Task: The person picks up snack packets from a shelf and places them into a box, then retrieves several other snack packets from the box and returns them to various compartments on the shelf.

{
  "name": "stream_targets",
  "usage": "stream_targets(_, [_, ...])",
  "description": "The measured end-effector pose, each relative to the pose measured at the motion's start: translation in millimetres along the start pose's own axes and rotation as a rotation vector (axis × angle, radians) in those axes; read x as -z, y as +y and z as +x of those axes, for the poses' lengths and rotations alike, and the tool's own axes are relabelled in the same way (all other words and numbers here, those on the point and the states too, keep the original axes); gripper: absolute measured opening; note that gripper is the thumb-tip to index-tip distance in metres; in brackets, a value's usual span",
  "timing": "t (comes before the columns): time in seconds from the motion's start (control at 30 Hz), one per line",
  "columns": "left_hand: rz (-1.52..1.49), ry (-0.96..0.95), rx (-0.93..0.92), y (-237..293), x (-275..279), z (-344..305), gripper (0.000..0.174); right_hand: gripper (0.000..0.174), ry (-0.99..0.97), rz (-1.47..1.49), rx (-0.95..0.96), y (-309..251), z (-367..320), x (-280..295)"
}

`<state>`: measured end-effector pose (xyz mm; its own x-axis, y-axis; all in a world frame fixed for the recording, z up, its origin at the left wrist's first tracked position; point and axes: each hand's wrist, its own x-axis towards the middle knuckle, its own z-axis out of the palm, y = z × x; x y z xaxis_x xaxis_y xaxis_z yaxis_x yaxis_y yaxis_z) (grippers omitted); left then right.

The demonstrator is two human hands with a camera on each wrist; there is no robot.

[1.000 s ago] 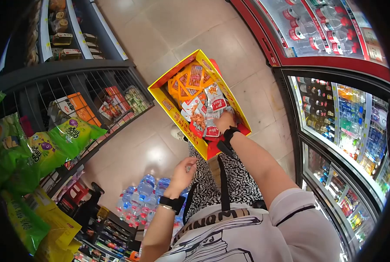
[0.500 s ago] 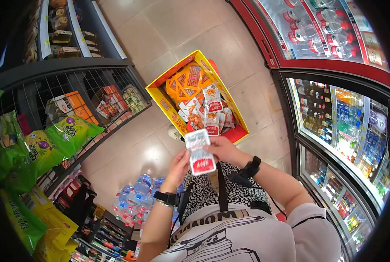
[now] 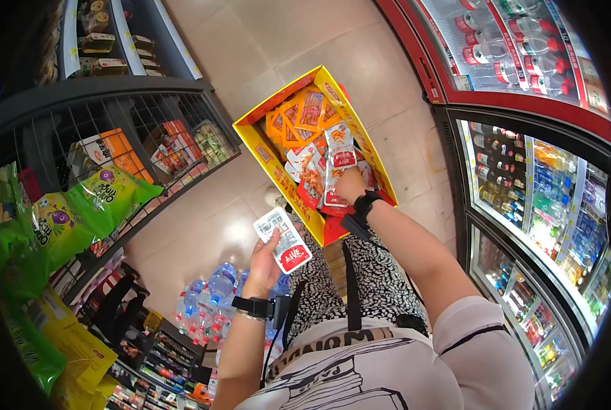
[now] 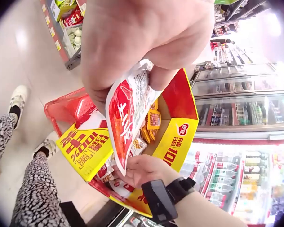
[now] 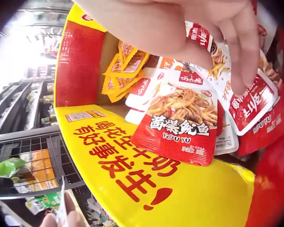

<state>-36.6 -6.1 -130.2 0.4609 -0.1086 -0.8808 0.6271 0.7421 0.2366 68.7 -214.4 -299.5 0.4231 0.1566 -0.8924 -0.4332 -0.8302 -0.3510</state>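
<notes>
My left hand [image 3: 266, 263] pinches a white and red snack packet [image 3: 284, 240] by its edge, beside the yellow box [image 3: 283, 179]. In the left wrist view the packet [image 4: 128, 111] hangs between thumb and fingers, its red end downward. My right hand [image 3: 352, 186] reaches inside the box, over red and white packets at its near end. The right wrist view shows the right hand's fingers [image 5: 244, 56] bent over a packet [image 5: 253, 101]; whether they grip it is unclear. A red squid packet [image 5: 180, 118] lies beside it. Orange packets [image 3: 312, 109] fill the far end.
Wire-fronted shelves [image 3: 114, 102] with snack boxes stand on the left, green bags [image 3: 103, 198] hanging nearer. Glass-door drink fridges [image 3: 517, 178] line the right. Bottled water packs [image 3: 213, 294] stand on the floor at lower left. Tiled floor [image 3: 250, 48] surrounds the box.
Half a second ago both hands held the packet before the body. The right hand has since let it go and moved back into the box; the left keeps the packet, slightly further left.
</notes>
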Motion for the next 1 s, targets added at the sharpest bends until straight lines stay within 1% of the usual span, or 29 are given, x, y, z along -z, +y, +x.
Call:
stream_targets(0.07, [-0.047,-0.009,0.003,-1,1,-1,0.038,0.040,0.228,0.251,-0.162,-1,8,-12])
stream_targets(0.1, [-0.051,-0.012,0.002,-2,3,0,0.039,0.046,0.228,0.058,-0.048,-3,4,-5])
stream_targets(0.13, [-0.054,-0.010,0.000,-2,2,0,0.039,0.046,0.226,0.056,-0.046,9,16,-11])
stream_targets(0.2, [-0.048,0.003,0.011,-3,1,-1,0.040,0.045,0.145,-0.421,-0.077,26,35,-26])
stream_targets(0.23, [-0.052,0.009,0.009,-3,-1,-2,0.040,0.045,0.139,-0.424,-0.074,15,22,-19])
stream_targets(0.3, [-0.149,0.015,0.034,-2,-3,-3,0.036,0.040,0.452,0.343,-0.220,-8,-7,-3])
stream_targets(0.33, [-0.150,0.020,0.030,-2,-3,-4,0.036,0.040,0.447,0.342,-0.216,-8,-11,1])
stream_targets(0.4, [-0.149,0.002,0.017,-2,-3,-4,0.037,0.033,0.173,0.434,-0.131,-6,-18,13])
stream_targets(0.43, [-0.144,-0.004,0.016,-2,-2,-3,0.038,0.029,0.218,0.473,-0.112,-6,-22,11])
stream_targets(0.47, [-0.146,-0.004,0.013,-2,-1,-3,0.038,0.029,0.217,0.470,-0.109,-4,-29,12])
stream_targets(0.53, [-0.171,-0.027,0.031,0,-1,-3,0.038,0.029,0.147,0.581,0.014,-11,-56,26])
stream_targets(0.57, [-0.175,-0.032,0.028,0,-2,-3,0.038,0.030,0.063,0.666,0.034,-16,-70,34])
stream_targets(0.6, [-0.132,-0.030,0.022,0,-4,-3,0.042,0.026,-0.009,0.614,0.050,-20,-84,42])
stream_targets(0.63, [-0.090,-0.029,0.017,0,-5,-2,0.046,0.024,-0.063,0.640,0.058,-33,-107,54])
stream_targets(0.67, [-0.095,-0.035,0.017,-1,-6,-1,0.046,0.022,-0.118,0.667,0.065,-45,-124,58])
stream_targets(0.73, [-0.020,-0.064,0.027,-5,-3,1,0.045,0.020,-0.214,0.741,0.139,-45,-136,44])
stream_targets(0.77, [-0.049,0.003,0.029,-10,-3,2,0.040,0.022,-0.229,0.735,0.165,-46,-141,34])
stream_targets(0.8, [-0.051,0.002,0.028,-13,-6,2,0.040,0.023,-0.256,0.742,0.184,-56,-149,28])
stream_targets(0.87, [0.035,-0.033,0.074,-16,-11,1,0.036,0.019,-0.268,0.647,0.272,-61,-153,6])
stream_targets(0.93, [0.082,-0.046,0.112,-17,-13,2,0.035,0.018,-0.277,0.581,0.369,-75,-156,1])
stream_targets(0.97, [0.036,0.011,0.071,-19,-14,3,0.033,0.018,-0.245,0.513,0.341,-76,-149,0])
stream_targets(1.0, [-0.011,0.067,0.031,-20,-13,5,0.032,0.018,-0.245,0.514,0.339,-72,-136,-2])
